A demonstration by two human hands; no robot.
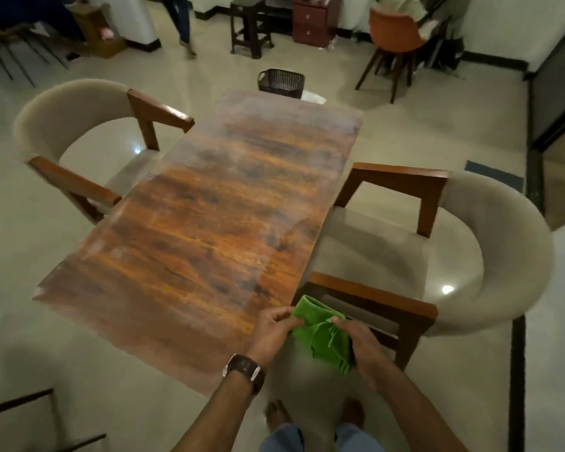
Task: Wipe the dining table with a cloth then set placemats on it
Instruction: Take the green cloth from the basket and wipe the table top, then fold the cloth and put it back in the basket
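A person stands at the near right corner of a long rectangular dining table (196, 207) with a glossy, orange-brown wood-grain top; both hands hold a bunched bright green cloth (320, 334) just off that corner, above the pale tiled floor (405, 125) and not lying on the tabletop; the left hand (274, 327), with a brown-strapped wristwatch (243, 370) on its wrist, has fingers curled and pinches the cloth's left edge; the right hand (361, 342) is curled round the cloth's right side, its thumb and fingers closed on the folds; the cloth hangs crumpled between them, one corner pointing up and away toward the table edge.

A cream upholstered armchair with a curved back and brown wooden arms (437, 243) stands at the table's right side, its near arm just beside the cloth; a matching cream armchair (79, 135) stands at the left side, its seat tucked partly under the tabletop; beyond the far end a dark woven basket (282, 80) sits on the floor; farther off are a dark brown plastic stool (250, 24), a maroon drawer cabinet (310, 21) and an orange shell chair on wooden legs (395, 37); another person's legs (181, 21) show at the far left; the wearer's bare feet (278, 415) and blue trouser hems appear at the near edge.
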